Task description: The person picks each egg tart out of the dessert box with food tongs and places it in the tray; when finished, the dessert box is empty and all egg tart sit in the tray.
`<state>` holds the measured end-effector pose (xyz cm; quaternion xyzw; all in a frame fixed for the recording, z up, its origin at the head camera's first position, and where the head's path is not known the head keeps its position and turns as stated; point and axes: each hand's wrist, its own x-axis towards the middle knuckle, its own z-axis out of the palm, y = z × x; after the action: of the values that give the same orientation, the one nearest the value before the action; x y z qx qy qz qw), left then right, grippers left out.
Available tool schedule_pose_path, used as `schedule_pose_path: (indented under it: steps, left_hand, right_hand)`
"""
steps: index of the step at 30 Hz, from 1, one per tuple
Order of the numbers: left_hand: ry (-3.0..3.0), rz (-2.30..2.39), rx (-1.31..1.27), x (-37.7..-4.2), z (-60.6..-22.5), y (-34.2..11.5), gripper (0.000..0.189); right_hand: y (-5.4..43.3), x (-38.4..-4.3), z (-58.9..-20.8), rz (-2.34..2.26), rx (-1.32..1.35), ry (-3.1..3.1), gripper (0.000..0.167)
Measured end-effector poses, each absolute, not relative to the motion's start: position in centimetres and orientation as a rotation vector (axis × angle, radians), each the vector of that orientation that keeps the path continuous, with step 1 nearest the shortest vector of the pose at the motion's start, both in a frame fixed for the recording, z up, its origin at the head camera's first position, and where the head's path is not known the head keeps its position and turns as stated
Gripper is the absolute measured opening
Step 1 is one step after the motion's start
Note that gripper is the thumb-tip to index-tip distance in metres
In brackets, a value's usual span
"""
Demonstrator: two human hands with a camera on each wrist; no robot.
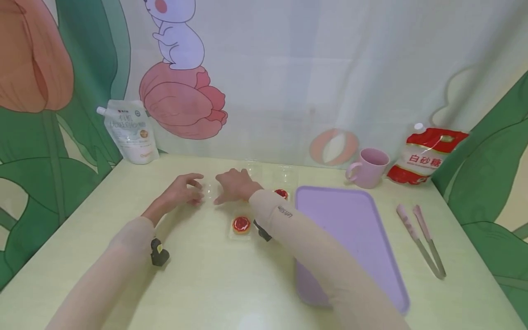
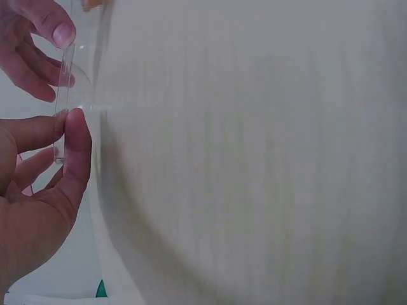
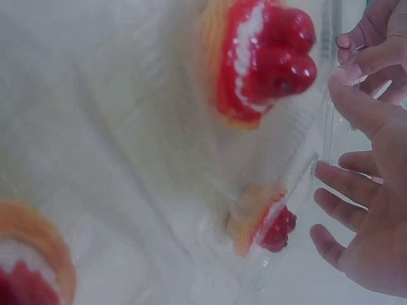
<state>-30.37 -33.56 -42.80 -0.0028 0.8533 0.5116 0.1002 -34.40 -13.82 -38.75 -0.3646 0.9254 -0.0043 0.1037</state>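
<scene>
Between both hands is a clear plastic container (image 2: pixel 62 101), standing out faintly against the pale table. My left hand (image 1: pixel 183 190) pinches its near end between thumb and finger, as the left wrist view shows. The right hand (image 1: pixel 235 184) grips the other end, thumb on one side and fingertips on the other. Close by the right forearm, a small tart (image 1: pixel 241 224) with a glossy red topping and a white streak sits in clear packaging. Another red-topped tart (image 1: pixel 282 194) lies just beyond the right sleeve. The right wrist view shows a third tart (image 3: pixel 28 267) partly cut off.
Clear domed packaging (image 1: pixel 284 173) stands behind the tarts. A purple tray (image 1: pixel 346 220) lies to the right, partly under the right forearm, with tongs (image 1: pixel 422 243) beyond it. A pink mug (image 1: pixel 369 168) and a red-and-white sugar pouch (image 1: pixel 426 156) stand back right; a white pouch (image 1: pixel 131 133) stands back left.
</scene>
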Motion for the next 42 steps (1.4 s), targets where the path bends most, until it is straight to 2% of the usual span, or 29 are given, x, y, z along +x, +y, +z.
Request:
schedule_pose_path:
  steps: [17,27,35,42]
  left_hand:
    - [2.556,1.428,-0.037,-30.0,-42.0,-33.6,0.071]
    - [2.709,1.205,-0.096,-28.8,-40.2,-35.1,0.079]
    - [2.993,1.251,0.236,-27.8,-39.3,-31.8,0.074]
    - [3.072,1.173,0.561,-25.7,-39.7,-26.9,0.07]
  right_hand:
    - [-12.7,-33.8,-38.1,-0.007,-1.05,2.784,0.063]
    - [-6.4,-33.1,-35.8,-0.157,-1.163,2.778,0.066]
    - [1.2,-32.3,-35.5,-0.557,-1.134,2.792,0.07]
    - [4.9,-30.2,-36.1,-0.746,-1.127,2.729,0.074]
